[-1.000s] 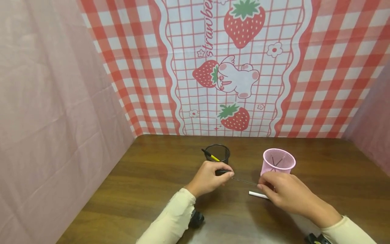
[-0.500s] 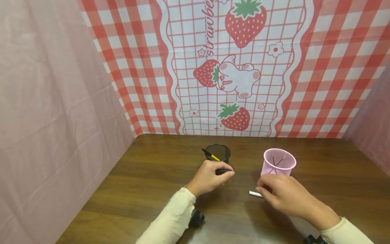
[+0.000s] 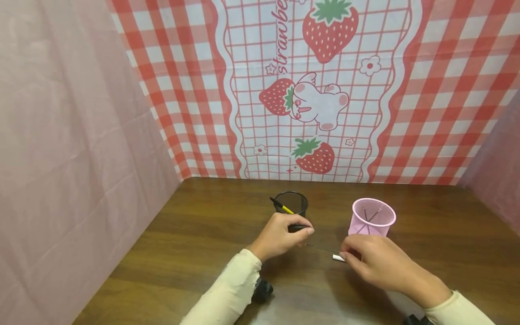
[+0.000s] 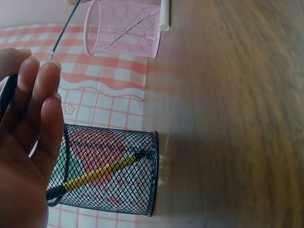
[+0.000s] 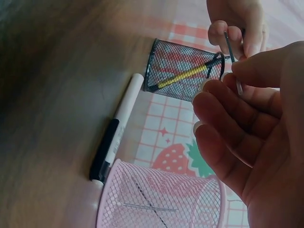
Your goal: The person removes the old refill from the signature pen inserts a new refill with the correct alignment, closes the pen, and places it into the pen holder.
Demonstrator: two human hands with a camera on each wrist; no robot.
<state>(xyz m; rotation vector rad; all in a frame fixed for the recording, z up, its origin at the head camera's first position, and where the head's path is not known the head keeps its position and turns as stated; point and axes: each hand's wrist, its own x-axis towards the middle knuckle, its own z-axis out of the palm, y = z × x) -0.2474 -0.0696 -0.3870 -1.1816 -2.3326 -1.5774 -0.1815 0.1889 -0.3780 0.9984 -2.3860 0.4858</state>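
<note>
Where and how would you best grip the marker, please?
Probably around the middle of the marker, from above, finger and thumb across its width: it is slim and lies flat on the table. Come in opposite the pink cup, which stands near its black part, once the right hand frees the thin rod.

Brown wood-grain table [image 3: 300,284]; red-checked backdrop [image 3: 308,90] (strawberry-printed); pale pink drapes [image 3: 81,149] either side
</note>
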